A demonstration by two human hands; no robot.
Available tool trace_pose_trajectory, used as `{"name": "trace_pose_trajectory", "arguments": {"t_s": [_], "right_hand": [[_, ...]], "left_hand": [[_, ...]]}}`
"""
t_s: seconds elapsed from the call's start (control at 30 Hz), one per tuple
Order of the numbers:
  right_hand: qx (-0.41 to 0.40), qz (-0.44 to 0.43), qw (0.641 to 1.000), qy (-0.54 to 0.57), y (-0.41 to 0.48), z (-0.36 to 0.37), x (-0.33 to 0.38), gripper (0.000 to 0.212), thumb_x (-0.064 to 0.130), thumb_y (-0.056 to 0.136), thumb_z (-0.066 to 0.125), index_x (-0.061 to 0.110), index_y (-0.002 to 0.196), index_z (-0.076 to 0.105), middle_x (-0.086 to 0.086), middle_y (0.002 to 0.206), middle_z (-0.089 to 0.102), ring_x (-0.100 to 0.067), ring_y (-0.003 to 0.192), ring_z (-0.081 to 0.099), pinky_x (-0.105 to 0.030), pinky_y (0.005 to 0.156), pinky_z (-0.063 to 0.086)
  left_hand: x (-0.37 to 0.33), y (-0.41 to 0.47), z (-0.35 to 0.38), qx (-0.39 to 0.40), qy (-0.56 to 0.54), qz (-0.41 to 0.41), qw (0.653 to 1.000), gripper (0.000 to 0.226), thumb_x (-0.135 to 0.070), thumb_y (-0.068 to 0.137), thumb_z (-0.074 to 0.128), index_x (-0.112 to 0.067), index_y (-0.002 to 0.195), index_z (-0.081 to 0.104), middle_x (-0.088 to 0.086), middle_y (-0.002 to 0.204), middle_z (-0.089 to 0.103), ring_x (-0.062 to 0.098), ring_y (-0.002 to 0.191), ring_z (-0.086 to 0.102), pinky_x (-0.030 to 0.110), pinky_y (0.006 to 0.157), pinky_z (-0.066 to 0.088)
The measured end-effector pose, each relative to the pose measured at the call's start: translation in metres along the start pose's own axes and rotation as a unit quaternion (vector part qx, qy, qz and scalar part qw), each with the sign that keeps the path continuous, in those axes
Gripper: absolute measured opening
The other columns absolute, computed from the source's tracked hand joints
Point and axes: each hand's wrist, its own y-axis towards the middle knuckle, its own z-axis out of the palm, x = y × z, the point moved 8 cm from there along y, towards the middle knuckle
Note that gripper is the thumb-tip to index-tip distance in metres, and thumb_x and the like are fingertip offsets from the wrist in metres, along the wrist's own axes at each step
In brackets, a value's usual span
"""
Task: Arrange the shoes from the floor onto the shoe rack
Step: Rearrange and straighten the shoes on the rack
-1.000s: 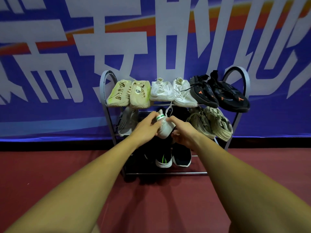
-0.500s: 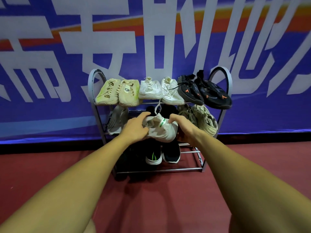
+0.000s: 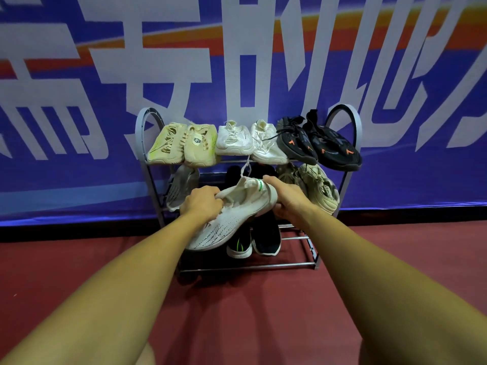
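Swung out long and slanted now, against half a second back, when bunched short between the two hands. Talking about the white knit shoe (image 3: 232,214), of course: up in the air in front of the middle tier of the shoe rack (image 3: 140,133), toe low and to the left, heel high and to the right, green tab up by the heel. Gripped at the collar by the left hand (image 3: 203,204), fingers curled into the opening, knuckles up. Clamped at the heel by the right hand (image 3: 287,198), thumb on top beside the green tab, fingers wrapped underneath. Not resting on any rail, as far as can be seen.

Up on the top tier: a beige pair (image 3: 181,143) on the left, a white pair (image 3: 250,140) in the middle, a black pair with orange marks (image 3: 319,143) on the right, poking out over the edge. Down on the middle tier: a grey shoe (image 3: 181,188) at the left end, tilted, just beside the left hand; a khaki pair (image 3: 320,185) at the right end, just behind the right hand; something dark in between, mostly hidden. On the bottom tier: a dark pair with white soles (image 3: 254,242), toes forward, partly covered by the held shoe's toe. White lace (image 3: 246,167) hanging between top tier and held shoe; whose, impossible to tell. Underneath, red floor (image 3: 237,312); behind, a blue banner (image 3: 395,180) with big white characters.
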Motion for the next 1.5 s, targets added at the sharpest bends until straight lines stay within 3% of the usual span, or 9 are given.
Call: {"name": "trace_pose_trajectory", "arguments": {"t_s": [0.23,0.33,0.5,0.67,0.73,0.83,1.03,1.23,1.5], "right_hand": [[0.017,0.048,0.999,-0.005,0.004,0.013,-0.012,0.039,0.016,0.083,0.064,-0.002,0.117,0.059,-0.015,0.096,0.057,-0.021,0.077,0.059,-0.026,0.062,0.049],[0.103,0.106,0.983,-0.110,-0.008,0.032,-0.026,0.030,0.024,0.087,0.068,0.006,0.109,0.061,-0.014,0.094,0.069,-0.022,0.077,0.069,-0.026,0.064,0.050],[0.129,0.109,0.968,-0.186,-0.007,0.043,-0.032,0.017,0.021,0.088,0.069,0.012,0.098,0.058,0.001,0.053,0.056,-0.011,0.052,0.057,-0.021,0.051,0.038],[0.063,0.030,0.979,-0.191,0.006,0.035,-0.020,0.008,0.007,0.081,0.069,0.007,0.086,0.063,-0.005,0.061,0.053,-0.014,0.052,0.046,-0.025,0.049,0.035],[0.029,0.014,0.982,-0.185,0.009,0.029,-0.016,0.010,0.006,0.081,0.068,0.006,0.074,0.060,-0.005,0.057,0.051,-0.014,0.047,0.042,-0.024,0.044,0.032],[-0.007,-0.008,0.986,-0.168,0.012,0.023,-0.010,0.008,0.008,0.082,0.067,0.006,0.076,0.065,-0.003,0.057,0.053,-0.014,0.048,0.044,-0.025,0.046,0.034],[-0.066,-0.033,0.991,-0.114,0.019,0.022,-0.007,0.009,0.015,0.085,0.070,0.008,0.087,0.065,-0.005,0.080,0.065,-0.016,0.069,0.060,-0.029,0.063,0.050],[0.062,0.004,0.998,-0.028,0.021,0.051,-0.011,0.033,0.009,0.082,0.066,0.015,0.114,0.072,-0.005,0.090,0.074,-0.016,0.063,0.059,-0.028,0.060,0.046],[0.053,0.045,0.986,-0.150,0.018,0.065,-0.019,0.015,0.026,0.091,0.066,0.013,0.096,0.060,-0.004,0.067,0.054,-0.009,0.039,0.041,-0.017,0.040,0.029]], "left_hand": [[0.010,0.005,-0.002,-0.010,-0.058,-0.066,0.996,0.033,-0.048,0.088,0.060,-0.024,0.065,0.062,0.000,0.077,0.066,0.027,0.084,0.061,0.031,0.070,0.044],[0.006,0.005,0.002,-0.002,-0.082,-0.071,0.994,0.034,-0.041,0.088,0.061,-0.019,0.063,0.060,0.001,0.075,0.061,0.029,0.079,0.059,0.028,0.063,0.038],[0.006,0.002,0.005,0.005,-0.113,-0.082,0.990,0.044,-0.031,0.085,0.060,-0.019,0.050,0.036,-0.001,0.055,0.040,0.024,0.062,0.044,0.026,0.051,0.026],[0.006,-0.001,0.007,0.064,-0.174,-0.040,0.982,0.045,-0.047,0.084,0.066,-0.016,0.056,0.051,-0.001,0.061,0.047,0.019,0.060,0.047,0.029,0.057,0.033],[0.001,-0.007,0.010,0.110,-0.207,-0.033,0.971,0.036,-0.049,0.085,0.064,-0.014,0.079,0.070,-0.003,0.074,0.060,0.016,0.070,0.055,0.027,0.062,0.040],[-0.010,-0.020,0.017,0.195,-0.199,-0.033,0.960,0.027,-0.037,0.092,0.051,-0.021,0.110,0.063,-0.004,0.080,0.057,0.012,0.066,0.050,0.026,0.058,0.037],[0.000,-0.021,0.027,0.261,-0.258,-0.066,0.928,0.020,-0.026,0.073,0.050,-0.025,0.092,0.056,-0.004,0.062,0.041,0.011,0.051,0.036,0.024,0.052,0.029],[0.015,-0.003,0.017,0.173,-0.327,-0.074,0.926,0.043,-0.001,0.079,0.047,-0.026,0.109,0.065,0.006,0.082,0.063,0.012,0.055,0.047,0.022,0.045,0.032],[0.031,0.021,0.013,0.051,-0.375,-0.102,0.920,0.035,0.007,0.083,0.047,-0.009,0.111,0.060,0.014,0.094,0.066,0.026,0.075,0.062,0.029,0.057,0.049]]}}
